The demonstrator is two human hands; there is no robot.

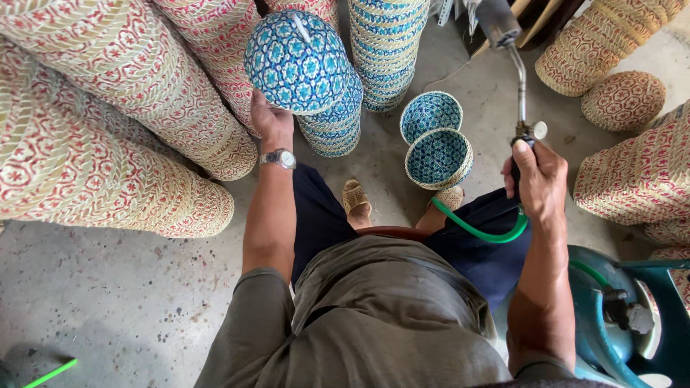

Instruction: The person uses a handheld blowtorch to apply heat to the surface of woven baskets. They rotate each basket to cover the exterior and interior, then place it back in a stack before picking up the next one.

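Basically, keep the left hand [271,121] clamped on the upturned blue basket [296,61] above the floor, right hand [537,181] fisted round the gas torch [519,79], nozzle away from fingers.

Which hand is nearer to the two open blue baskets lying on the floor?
Right. The right hand, gripping the torch handle, sits just right of the open blue baskets. The left hand is farther away on their left, holding up an upturned blue basket.
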